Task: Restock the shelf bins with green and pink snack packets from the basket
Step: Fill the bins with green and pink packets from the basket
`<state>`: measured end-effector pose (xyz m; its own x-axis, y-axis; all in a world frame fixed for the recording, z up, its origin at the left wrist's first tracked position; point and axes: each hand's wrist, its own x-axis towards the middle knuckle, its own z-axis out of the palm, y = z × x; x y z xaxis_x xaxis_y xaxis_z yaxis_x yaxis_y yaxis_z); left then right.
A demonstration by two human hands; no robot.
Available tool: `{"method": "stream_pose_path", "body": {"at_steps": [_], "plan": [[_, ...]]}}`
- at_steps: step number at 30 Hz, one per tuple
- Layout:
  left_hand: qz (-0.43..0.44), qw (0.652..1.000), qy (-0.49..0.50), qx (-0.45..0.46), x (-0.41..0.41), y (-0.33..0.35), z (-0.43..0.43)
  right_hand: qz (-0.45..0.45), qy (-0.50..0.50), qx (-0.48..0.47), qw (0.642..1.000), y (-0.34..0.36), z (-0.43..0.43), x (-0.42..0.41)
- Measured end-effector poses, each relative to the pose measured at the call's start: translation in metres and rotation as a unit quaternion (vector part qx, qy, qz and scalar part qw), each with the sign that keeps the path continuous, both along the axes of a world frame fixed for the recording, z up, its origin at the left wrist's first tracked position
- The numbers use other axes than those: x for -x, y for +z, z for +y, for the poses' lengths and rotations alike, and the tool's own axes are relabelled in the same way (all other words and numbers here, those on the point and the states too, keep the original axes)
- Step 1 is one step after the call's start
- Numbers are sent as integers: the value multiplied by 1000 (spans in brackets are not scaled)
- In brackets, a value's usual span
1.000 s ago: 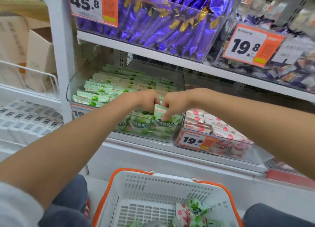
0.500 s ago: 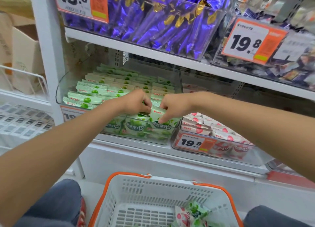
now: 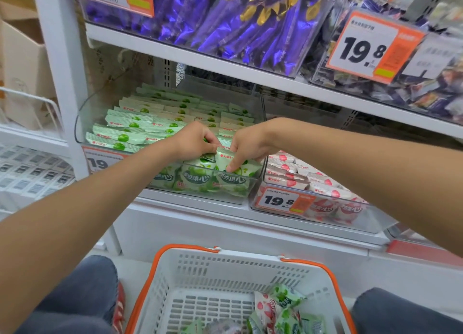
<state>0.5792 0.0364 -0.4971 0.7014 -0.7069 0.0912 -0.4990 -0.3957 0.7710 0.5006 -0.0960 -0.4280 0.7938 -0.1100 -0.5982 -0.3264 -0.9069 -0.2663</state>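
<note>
Our left hand [image 3: 193, 143] pinches the green packet [image 3: 221, 158] by its top corner at the front of the green bin [image 3: 82, 123]. Our right hand [image 3: 250, 145] grips its face. It seems light, puffy and slippery, so we'd hold the crimped seams.

Basket [image 3: 238, 273], near end beyond bottom edge

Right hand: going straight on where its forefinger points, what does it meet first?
The pale green snack packet that the right hand pinches; the fingertip touches it. Beyond that, probably the front row of green packets in the clear plastic bin, though depth is unclear.
</note>
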Motion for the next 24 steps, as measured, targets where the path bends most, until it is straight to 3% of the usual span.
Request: {"method": "stream_pose_path", "body": {"at_steps": [9, 14, 17, 20, 24], "plan": [[8, 1000, -7, 11, -2, -3, 0, 63, -39, 18, 997, -19, 6, -13], [-55, 998, -3, 12, 0, 3, 9, 55, -31, 15, 998, -13, 10, -7], [-102, 993, -18, -48, 1, 14, 25, 39, -10, 40, 998, -13, 10, -10], [-138, 980, -48, -135, 7, 23, 35, 7, 52, 127, 991, -9, 13, -10], [-153, 974, -37, -166, 5, 22, 36, -35, 128, 203, 970, 1, 18, -9]]}}
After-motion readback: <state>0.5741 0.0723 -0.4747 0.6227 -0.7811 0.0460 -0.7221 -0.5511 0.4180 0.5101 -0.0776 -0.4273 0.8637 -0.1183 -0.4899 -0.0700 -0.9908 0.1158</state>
